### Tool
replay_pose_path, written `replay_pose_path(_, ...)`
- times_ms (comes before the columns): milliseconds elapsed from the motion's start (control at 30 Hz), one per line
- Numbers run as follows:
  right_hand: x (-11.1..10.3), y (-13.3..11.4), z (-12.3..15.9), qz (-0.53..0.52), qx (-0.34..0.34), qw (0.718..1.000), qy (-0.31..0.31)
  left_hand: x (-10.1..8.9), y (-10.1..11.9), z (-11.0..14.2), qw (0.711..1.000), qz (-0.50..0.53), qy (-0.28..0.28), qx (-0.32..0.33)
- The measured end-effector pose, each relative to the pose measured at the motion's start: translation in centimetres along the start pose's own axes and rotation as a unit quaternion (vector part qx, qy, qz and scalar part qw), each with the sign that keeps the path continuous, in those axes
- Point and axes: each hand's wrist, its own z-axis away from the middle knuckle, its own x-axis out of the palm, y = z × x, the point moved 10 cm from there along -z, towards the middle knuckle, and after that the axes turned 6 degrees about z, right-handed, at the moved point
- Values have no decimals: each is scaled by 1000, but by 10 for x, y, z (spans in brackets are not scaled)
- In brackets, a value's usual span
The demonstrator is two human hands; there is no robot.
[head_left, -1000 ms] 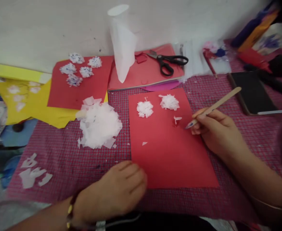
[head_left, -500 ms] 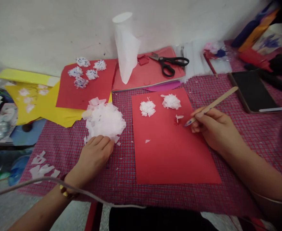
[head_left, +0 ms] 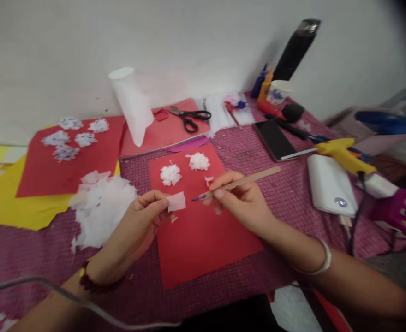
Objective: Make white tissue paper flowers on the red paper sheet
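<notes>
Pinched in my left hand (head_left: 144,216) is a small piece of white tissue paper (head_left: 177,202), held over the red sheet (head_left: 210,249). My right hand (head_left: 241,198) grips a wooden stick (head_left: 251,179) whose dark-stained tip points at the tissue piece, a short gap apart. Two white paper puffs, one left (head_left: 170,175) and one right (head_left: 199,161), sit on the red sheet's upper part. Below the right puff a tiny white paper tuft (head_left: 208,180) stands partly behind my right fingers. Left of my left hand lies a heap of white tissue pieces (head_left: 102,207).
Several blue-speckled puffs (head_left: 85,139) rest on another red sheet (head_left: 33,170) at the left. Behind are a white paper cone (head_left: 130,106) and black-handled scissors (head_left: 191,120). To the right lie a phone (head_left: 275,139), a yellow glue gun (head_left: 341,152) and a white power bank (head_left: 331,184). A cable (head_left: 68,299) crosses the front.
My left hand has left the tissue heap with one piece and come over the red sheet. My right hand has brought the stick's tip toward it. The view has swung right.
</notes>
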Motion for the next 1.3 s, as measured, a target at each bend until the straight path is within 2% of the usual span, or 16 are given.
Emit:
replay_pose_path(100, 2, -2, -1, -8, -7, 1000, -14, 22, -5, -5, 999, 27, -22, -13)
replay_pose_path(233, 0, 1, -1, -10, 2, 1000, -24, 33, -5, -5, 998, 48, -32, -17)
replay_pose_path(433, -1, 2, 0, 17, 4, 1000, -20, 43, -1, -5, 997, 67, -45, -8)
replay_pose_path(667, -5, 2, 0, 24, -5, 1000, 8, 40, -2, -3, 996, 80, -48, 6)
replay_pose_path(800, -8, 1, -2, -13, -8, 1000, 14, 44, 2, -5, 988, 139, -66, 21)
replay_pose_path(967, -11, 1, -5, -49, -7, 999, 23, 51, -3, -12, 981, 190, -45, -15)
replay_pose_path(1067, -15, 2, -6, -72, -15, 997, 34, 59, -2, -14, 979, 198, -53, -17)
replay_pose_path(1200, -17, 4, -7, -118, -8, 992, 36, 71, 7, -14, 983, 157, -95, 24)
replay_pose_path(1300, -17, 6, -8, -143, 10, 989, 36, 77, 25, -12, 983, 74, -118, 119)
